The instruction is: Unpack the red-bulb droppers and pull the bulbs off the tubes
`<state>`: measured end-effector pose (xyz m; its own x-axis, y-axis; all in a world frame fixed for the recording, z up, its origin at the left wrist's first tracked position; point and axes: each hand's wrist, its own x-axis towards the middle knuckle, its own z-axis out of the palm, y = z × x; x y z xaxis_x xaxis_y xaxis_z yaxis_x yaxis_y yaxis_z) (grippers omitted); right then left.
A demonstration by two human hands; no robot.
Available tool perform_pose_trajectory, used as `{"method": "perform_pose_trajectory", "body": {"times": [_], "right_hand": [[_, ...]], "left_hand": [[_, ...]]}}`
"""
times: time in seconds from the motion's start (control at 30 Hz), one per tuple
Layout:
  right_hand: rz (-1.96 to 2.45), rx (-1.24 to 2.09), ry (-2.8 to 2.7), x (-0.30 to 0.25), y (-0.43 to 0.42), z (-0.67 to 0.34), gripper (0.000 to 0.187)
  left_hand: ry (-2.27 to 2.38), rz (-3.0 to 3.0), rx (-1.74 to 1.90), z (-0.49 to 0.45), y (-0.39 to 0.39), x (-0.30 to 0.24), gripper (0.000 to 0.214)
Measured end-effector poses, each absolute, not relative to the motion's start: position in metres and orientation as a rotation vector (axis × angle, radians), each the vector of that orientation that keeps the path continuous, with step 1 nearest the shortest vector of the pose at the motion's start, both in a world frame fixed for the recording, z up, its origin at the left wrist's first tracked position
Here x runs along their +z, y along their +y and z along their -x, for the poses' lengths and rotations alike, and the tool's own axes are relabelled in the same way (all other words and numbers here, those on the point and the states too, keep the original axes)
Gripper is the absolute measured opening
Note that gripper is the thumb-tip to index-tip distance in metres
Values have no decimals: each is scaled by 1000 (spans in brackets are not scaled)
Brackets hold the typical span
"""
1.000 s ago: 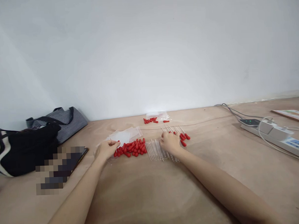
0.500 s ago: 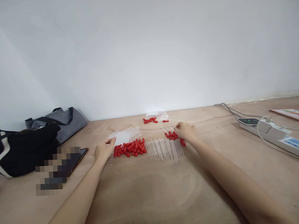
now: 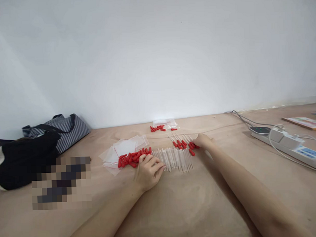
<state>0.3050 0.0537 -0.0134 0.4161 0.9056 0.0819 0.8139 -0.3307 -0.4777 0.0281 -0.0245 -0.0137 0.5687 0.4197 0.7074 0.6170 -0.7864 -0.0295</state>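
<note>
My left hand (image 3: 149, 172) is over the near left end of a row of thin clear tubes (image 3: 176, 159). Its fingers are bent and the thumb and fingertips come together at the tubes; what they pinch is too small to make out. Beside it, partly covered by the fingers, lies a pile of red rubber bulbs (image 3: 129, 158). My right hand (image 3: 204, 141) is beyond the row's right end, fingers closed at a red rubber bulb (image 3: 192, 145). Left of it lie several droppers (image 3: 179, 144), tubes with red bulbs fitted. One loose red bulb (image 3: 191, 152) lies nearer.
Clear zip bags (image 3: 122, 146) are spread behind the pile. Farther back lie another bag (image 3: 162, 122) and more red bulbs (image 3: 157, 128). Fabric bags (image 3: 70, 135) stand at left. A power strip (image 3: 301, 149) with cables and a flat board (image 3: 303, 122) are at right.
My left hand has left the zip bags and moved right to the tubes. My right hand has shifted slightly right, uncovering more of the droppers. The view has moved a little.
</note>
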Motion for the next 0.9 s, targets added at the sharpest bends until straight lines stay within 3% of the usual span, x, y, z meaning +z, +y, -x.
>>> {"method": "perform_pose_trajectory", "body": {"times": [0.17, 0.3, 0.43, 0.57, 0.67, 0.8, 0.9], "right_hand": [[2103, 425, -1424, -1, 48, -301, 10], [1823, 521, -1471, 7, 32, -288, 22], [1573, 684, -1562, 2, 4, -262, 19], [1055, 998, -1410, -8, -20, -231, 27], [949, 1094, -1350, -12, -32, -212, 31], [992, 1043, -1364, -13, -34, -209, 31], [1083, 773, -1362, -10, -32, -226, 30]], "left_hand": [[-1002, 2486, -1089, -20, -18, -12, 14], [-1033, 2498, -1075, -21, -19, -12, 15], [-1079, 2485, -1091, -26, -22, -14, 13], [-1152, 2463, -1119, -32, -25, -14, 18], [-1145, 2462, -1153, -36, -29, -12, 21], [-1052, 2465, -1138, -38, -30, -10, 14], [-1069, 2415, -1109, -36, -26, -10, 13]]}}
